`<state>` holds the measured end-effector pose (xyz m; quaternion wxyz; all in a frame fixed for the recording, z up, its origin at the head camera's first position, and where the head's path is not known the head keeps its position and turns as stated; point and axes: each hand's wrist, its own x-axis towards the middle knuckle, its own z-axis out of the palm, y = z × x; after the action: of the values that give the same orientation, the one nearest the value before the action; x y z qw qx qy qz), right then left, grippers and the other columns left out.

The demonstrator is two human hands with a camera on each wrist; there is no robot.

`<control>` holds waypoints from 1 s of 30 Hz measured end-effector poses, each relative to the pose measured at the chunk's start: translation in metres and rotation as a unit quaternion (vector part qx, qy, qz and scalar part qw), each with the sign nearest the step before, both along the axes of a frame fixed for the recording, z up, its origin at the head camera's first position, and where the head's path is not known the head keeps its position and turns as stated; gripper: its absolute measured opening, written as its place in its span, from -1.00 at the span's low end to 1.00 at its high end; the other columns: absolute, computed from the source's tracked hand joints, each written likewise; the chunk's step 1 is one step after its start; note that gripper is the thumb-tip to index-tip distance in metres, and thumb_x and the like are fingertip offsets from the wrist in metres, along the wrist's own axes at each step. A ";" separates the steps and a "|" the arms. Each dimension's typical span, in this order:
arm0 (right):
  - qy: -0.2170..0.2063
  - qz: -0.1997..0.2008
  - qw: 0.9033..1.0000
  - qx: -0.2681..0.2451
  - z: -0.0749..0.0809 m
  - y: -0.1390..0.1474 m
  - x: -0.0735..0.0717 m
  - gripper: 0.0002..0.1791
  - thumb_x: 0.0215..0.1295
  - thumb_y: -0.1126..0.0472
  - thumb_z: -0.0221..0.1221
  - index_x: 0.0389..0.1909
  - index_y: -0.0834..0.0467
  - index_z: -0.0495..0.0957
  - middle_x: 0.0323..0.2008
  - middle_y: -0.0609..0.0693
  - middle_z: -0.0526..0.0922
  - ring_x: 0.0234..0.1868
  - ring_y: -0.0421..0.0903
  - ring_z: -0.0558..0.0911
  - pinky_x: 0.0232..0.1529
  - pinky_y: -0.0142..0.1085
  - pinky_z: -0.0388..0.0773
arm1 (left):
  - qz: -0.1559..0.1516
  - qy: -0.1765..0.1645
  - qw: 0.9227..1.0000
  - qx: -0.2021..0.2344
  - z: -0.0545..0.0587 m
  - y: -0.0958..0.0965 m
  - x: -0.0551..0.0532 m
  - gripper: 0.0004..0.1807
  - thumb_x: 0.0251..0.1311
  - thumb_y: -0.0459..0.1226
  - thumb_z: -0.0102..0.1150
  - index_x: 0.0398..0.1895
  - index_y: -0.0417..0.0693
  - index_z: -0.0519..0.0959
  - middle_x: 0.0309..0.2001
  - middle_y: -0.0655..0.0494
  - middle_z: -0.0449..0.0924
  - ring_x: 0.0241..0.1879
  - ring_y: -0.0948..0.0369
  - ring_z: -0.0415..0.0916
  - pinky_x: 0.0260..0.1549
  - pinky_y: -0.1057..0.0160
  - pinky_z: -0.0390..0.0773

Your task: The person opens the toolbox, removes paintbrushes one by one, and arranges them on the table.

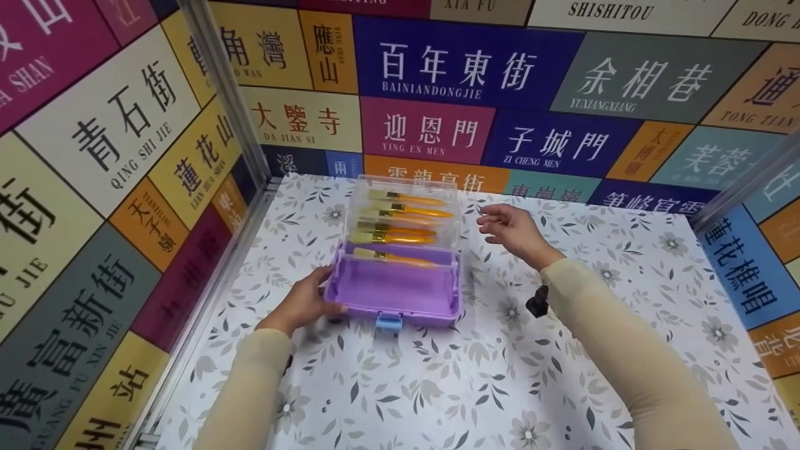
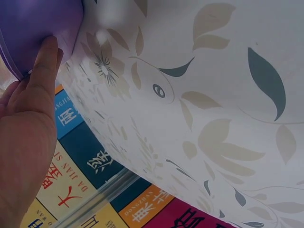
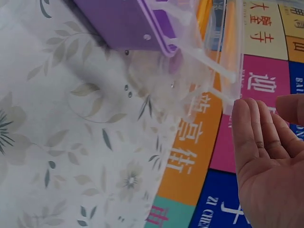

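A purple plastic box stands raised open on the table, its blue latch at the front. Behind its base rise clear trays holding several paintbrushes with orange handles and pale bristles. My left hand grips the box's left front corner, thumb over the front rim and fingers along the side wall; the left wrist view shows those fingers against the purple wall. To the right of the trays, my right hand hovers with loosely bent fingers and holds nothing. In the right wrist view its fingertips are near the clear plastic edge.
The table has a white cover with grey leaves and flowers. Panels with coloured street-name blocks wall it in at the back, left and right. A metal rail runs along the left edge.
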<state>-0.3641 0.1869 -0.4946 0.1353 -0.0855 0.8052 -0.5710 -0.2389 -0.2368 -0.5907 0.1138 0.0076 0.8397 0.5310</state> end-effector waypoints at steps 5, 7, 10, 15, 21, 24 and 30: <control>0.020 0.042 0.999 0.025 0.014 -0.008 -0.001 -0.55 0.47 0.31 0.10 0.34 0.30 0.39 0.11 0.28 0.56 0.10 0.17 0.59 0.05 -0.08 0.61 | -0.003 0.002 1.000 0.002 0.001 0.001 -0.002 0.09 -0.13 -0.38 0.59 0.52 -0.11 0.17 0.47 -0.10 0.22 0.31 -0.09 0.35 0.24 0.06 0.42; 0.026 0.063 0.997 0.035 0.024 -0.013 0.003 -0.56 0.48 0.33 0.08 0.32 0.34 0.39 0.12 0.32 0.56 0.07 0.14 0.60 0.05 -0.06 0.61 | -0.007 0.008 1.000 -0.005 0.000 0.002 -0.002 0.09 -0.12 -0.38 0.60 0.52 -0.13 0.17 0.46 -0.12 0.22 0.32 -0.10 0.34 0.25 0.05 0.41; 0.039 0.086 0.995 0.045 0.027 -0.020 0.002 -0.58 0.48 0.36 0.06 0.30 0.37 0.41 0.10 0.33 0.57 0.06 0.18 0.60 0.01 -0.11 0.63 | -0.007 0.011 1.000 -0.011 -0.001 0.001 -0.002 0.09 -0.13 -0.38 0.60 0.52 -0.11 0.18 0.46 -0.11 0.22 0.32 -0.10 0.34 0.26 0.03 0.39; 0.073 0.105 0.989 0.073 0.022 -0.031 -0.006 -0.61 0.46 0.33 0.09 0.26 0.31 0.47 0.05 0.31 0.60 0.04 0.20 0.61 -0.05 -0.21 0.64 | 0.000 0.007 1.000 0.002 -0.002 -0.001 -0.001 0.09 -0.17 -0.41 0.61 0.51 -0.08 0.21 0.46 -0.07 0.24 0.31 -0.08 0.36 0.25 0.05 0.41; 0.092 0.115 0.985 0.094 0.027 -0.047 -0.016 -0.62 0.45 0.34 0.10 0.24 0.29 0.49 0.01 0.25 0.63 0.00 0.17 0.63 -0.01 -0.09 0.62 | -0.005 0.008 1.000 0.008 -0.002 0.000 -0.001 0.09 -0.18 -0.39 0.62 0.50 -0.10 0.22 0.46 -0.08 0.24 0.29 -0.09 0.38 0.24 0.06 0.42; 0.096 0.118 0.983 0.106 0.029 -0.056 -0.025 -0.62 0.45 0.33 0.10 0.24 0.27 0.49 0.02 0.24 0.63 0.01 0.17 0.62 0.02 -0.08 0.61 | -0.002 0.011 1.000 0.003 -0.002 0.000 0.000 0.09 -0.18 -0.39 0.62 0.50 -0.10 0.22 0.46 -0.09 0.24 0.28 -0.10 0.39 0.23 0.07 0.42; 0.098 0.124 0.980 0.123 0.027 -0.070 -0.044 -0.59 0.46 0.32 0.09 0.29 0.29 0.45 0.07 0.31 0.59 0.07 0.20 0.58 0.09 -0.07 0.57 | -0.002 0.020 1.000 0.012 -0.003 -0.001 0.000 0.10 -0.17 -0.42 0.60 0.51 -0.11 0.20 0.45 -0.12 0.25 0.28 -0.12 0.39 0.22 0.07 0.43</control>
<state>-0.4076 0.1169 -0.4673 0.1355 -0.2229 0.8616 -0.4355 -0.2386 -0.2382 -0.5933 0.0978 0.0211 0.8356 0.5402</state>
